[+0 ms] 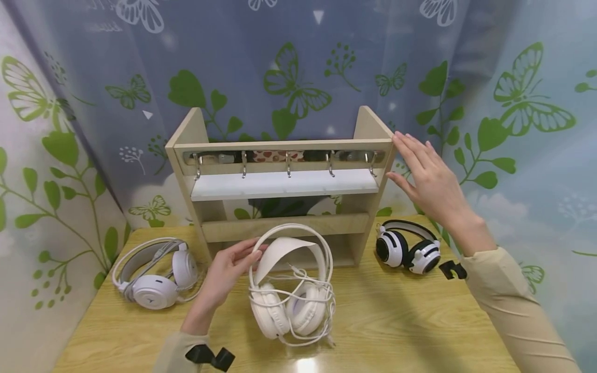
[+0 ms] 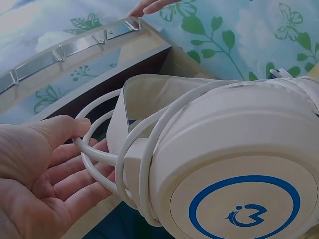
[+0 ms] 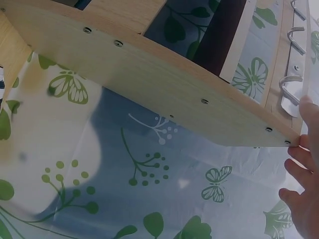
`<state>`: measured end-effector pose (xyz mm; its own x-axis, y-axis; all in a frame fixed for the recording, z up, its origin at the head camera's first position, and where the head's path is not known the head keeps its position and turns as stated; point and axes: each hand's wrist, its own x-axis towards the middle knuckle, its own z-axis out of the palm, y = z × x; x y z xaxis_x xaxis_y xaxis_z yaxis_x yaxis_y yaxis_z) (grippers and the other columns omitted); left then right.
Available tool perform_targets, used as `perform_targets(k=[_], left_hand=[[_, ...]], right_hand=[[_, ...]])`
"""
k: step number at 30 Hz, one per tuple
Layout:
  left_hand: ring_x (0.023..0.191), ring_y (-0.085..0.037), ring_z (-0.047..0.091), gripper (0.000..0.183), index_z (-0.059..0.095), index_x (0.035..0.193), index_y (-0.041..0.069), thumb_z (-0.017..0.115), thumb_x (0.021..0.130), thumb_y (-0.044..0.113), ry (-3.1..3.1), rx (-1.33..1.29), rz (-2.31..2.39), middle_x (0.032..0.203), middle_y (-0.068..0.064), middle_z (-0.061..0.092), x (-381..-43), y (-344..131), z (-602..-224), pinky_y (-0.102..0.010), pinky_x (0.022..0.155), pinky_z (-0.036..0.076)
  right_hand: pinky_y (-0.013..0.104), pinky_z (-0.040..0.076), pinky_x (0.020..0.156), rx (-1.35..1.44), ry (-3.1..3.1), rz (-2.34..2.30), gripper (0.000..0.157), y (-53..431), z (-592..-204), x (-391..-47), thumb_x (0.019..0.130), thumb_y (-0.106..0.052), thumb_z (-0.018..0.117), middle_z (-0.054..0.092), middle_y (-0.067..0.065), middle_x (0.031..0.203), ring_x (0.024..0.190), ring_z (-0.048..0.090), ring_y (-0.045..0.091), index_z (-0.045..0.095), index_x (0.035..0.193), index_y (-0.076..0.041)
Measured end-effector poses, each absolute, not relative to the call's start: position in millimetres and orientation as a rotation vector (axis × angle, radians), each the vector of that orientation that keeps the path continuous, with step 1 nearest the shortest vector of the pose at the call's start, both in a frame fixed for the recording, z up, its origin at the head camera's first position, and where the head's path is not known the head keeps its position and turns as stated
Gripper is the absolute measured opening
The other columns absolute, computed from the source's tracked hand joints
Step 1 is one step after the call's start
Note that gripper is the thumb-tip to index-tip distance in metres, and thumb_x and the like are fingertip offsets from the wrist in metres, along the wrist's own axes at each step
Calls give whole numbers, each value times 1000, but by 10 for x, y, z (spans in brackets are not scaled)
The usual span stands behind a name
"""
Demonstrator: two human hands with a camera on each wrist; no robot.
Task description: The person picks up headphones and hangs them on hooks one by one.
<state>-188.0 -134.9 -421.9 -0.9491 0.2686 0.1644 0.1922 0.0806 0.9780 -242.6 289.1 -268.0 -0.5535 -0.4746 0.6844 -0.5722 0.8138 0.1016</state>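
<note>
White over-ear headphones point(image 1: 300, 305), wound with their own white cable, hang in front of a small wooden rack point(image 1: 284, 226). My left hand point(image 1: 228, 272) pinches the thin outer band between thumb and fingers. In the left wrist view one earcup point(image 2: 244, 209) shows a blue ring and logo. A metal strip with several hooks point(image 1: 288, 165) runs along the rack's upper board. My right hand point(image 1: 434, 181), fingers extended, touches the rack's upper right corner; in the right wrist view its fingertips are right at the board's end.
White headphones with a grey headband point(image 1: 156, 291) lie on the wooden table point(image 1: 392, 321) left of the rack. Black-and-white headphones point(image 1: 408, 249) lie to its right. A patterned curtain point(image 1: 289, 62) hangs close behind and on both sides.
</note>
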Motion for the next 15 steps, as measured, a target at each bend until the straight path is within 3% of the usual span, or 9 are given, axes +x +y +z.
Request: perform_targets(k=[3,15], left_hand=[[108,-13,70,44,57,143,3,63,102,19,2278,483,2028,131,-19,67,-1894,-1329,-4202,-36,85,60],[112,-20,70,44,58,142,4,66,101,18,2281,488,2065,131,-18,67,-1959,-1262,-4113,-28,82,59]], right_hand=[[46,15,126,769,-2254,173,74,2894,-2688,-2432,105,-57,33,34,15,162,149,32,33,31,159,-5],[47,19,125,799,-2200,133,74,2910,-2698,-2464,105,-57,33,38,17,159,147,36,34,33,158,-4]])
